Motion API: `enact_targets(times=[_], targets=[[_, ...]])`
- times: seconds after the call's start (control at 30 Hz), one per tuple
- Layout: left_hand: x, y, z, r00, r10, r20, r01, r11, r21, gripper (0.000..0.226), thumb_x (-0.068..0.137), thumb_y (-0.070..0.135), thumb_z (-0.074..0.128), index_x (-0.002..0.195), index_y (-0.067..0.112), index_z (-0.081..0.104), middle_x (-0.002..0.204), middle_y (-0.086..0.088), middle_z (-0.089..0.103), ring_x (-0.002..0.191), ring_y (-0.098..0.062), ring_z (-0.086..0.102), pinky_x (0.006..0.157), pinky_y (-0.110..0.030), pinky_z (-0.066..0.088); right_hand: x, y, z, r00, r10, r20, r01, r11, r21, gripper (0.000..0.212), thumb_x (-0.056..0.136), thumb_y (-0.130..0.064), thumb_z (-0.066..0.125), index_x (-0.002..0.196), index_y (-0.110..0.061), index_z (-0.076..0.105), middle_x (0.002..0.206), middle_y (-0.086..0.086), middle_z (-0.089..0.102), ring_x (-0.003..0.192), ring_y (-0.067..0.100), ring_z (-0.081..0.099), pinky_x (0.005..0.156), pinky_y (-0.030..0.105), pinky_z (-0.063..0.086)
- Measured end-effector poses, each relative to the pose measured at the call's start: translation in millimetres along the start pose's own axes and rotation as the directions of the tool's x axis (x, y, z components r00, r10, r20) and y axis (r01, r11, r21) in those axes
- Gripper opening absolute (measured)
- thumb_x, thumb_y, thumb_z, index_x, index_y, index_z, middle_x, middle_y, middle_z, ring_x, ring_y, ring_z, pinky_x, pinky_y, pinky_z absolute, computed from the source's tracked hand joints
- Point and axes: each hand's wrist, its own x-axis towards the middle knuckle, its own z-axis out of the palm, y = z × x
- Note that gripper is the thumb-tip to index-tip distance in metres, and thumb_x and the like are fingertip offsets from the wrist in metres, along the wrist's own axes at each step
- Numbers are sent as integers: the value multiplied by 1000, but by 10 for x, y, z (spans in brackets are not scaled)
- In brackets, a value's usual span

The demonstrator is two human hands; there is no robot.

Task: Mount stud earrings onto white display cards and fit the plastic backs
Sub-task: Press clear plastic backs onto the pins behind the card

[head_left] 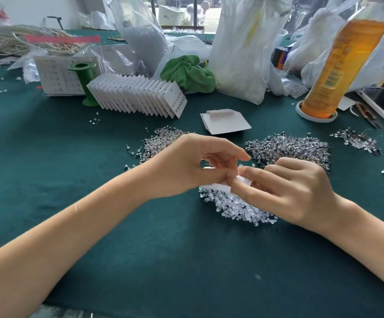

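1. A small white display card (219, 186) is held between both hands, just above the pile of clear plastic backs (236, 208); fingers hide most of it.
2. The plastic backs lie in a heap on the green counter (163, 249).
3. Stud earrings lie in loose piles: one behind the left hand (161, 140), one larger behind the right hand (289, 146), one small at far right (358, 141).
4. Blank cards (225, 121) lie flat in a small stack.
5. Filled cards (138, 96) stand in a fanned row.

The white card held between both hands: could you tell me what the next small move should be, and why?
Probably the right hand dips to pinch a back from the clear plastic backs: both hands grip the white card directly above that pile, and the left hand can steady it.
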Motion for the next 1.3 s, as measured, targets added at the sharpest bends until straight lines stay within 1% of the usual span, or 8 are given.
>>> enact_targets(times=[0.27, 0.4, 0.53, 0.63, 0.73, 0.87, 1.1, 1.3], targets=[[14, -2, -18, 999, -31, 29, 31, 1000, 6, 27, 81, 0, 70, 107, 7, 67, 83, -2, 70, 80, -15, 65, 81, -29, 50, -32, 9, 45, 997, -61, -53, 59, 997, -45, 25, 81, -3, 72, 98, -17, 60, 70, 4, 70, 42, 18, 51, 40, 24, 43], [24, 17, -18, 998, -62, 15, 62, 997, -35, 31, 79, 1, 72, 108, 9, 65, 82, 0, 71, 78, -11, 64, 75, -23, 48, -11, 38, 11, 997, -55, -52, 53, 998, -38, 19, 87, -6, 69, 100, -16, 61, 75, 5, 72, 44, 17, 52, 41, 23, 43], [47, -24, -233, 935, -160, -317, 99, 975, -199, 24, 79, 11, 71, 102, 18, 67, 92, 6, 73, 87, -4, 68, 76, -12, 50, -2, 139, -56, 993, 67, -96, -64, 997, 33, 9, 94, -6, 61, 99, -13, 65, 80, 4, 75, 48, 20, 61, 42, 26, 47], [27, -163, -390, 863, -195, -466, 202, 979, -35, 15, 82, 15, 70, 94, 23, 69, 89, 12, 71, 80, 5, 65, 75, -8, 48, -89, 175, -70, 977, 191, -92, -187, 981, 43, 25, 83, 5, 69, 98, -14, 62, 77, 3, 74, 51, 21, 66, 43, 30, 50], [12, -262, -337, 910, -190, -368, 267, 949, 170, 8, 81, 14, 73, 88, 17, 73, 85, 7, 72, 74, 2, 63, 73, -7, 44, -146, 197, -77, 955, 282, -92, -278, 959, 53, 14, 79, 8, 72, 86, -4, 74, 69, 5, 72, 51, 24, 66, 44, 32, 52], [-4, -290, -225, 979, -143, -146, 189, 901, 391, 7, 81, 13, 74, 87, 14, 75, 82, 6, 72, 76, -4, 63, 77, -16, 46, -152, 208, -61, 943, 315, -109, -312, 949, 40, 7, 83, 3, 70, 80, -1, 75, 65, 5, 71, 52, 22, 67, 45, 32, 53], [-17, -292, -192, 985, -124, -117, 162, 887, 432, 8, 78, 15, 76, 85, 18, 76, 80, 8, 72, 75, -3, 64, 80, -27, 50, -175, 197, -37, 922, 361, -139, -352, 932, 87, 24, 84, -2, 72, 96, -17, 58, 55, 5, 64, 43, 24, 57, 42, 31, 49], [-20, -300, -201, 991, -102, -84, 130, 868, 479, 6, 76, 21, 77, 81, 24, 76, 81, 12, 71, 79, -3, 63, 80, -32, 50, -172, 182, -45, 918, 368, -148, -357, 929, 94, 28, 82, -2, 73, 96, -19, 56, 56, 5, 65, 44, 25, 60, 42, 31, 49]])
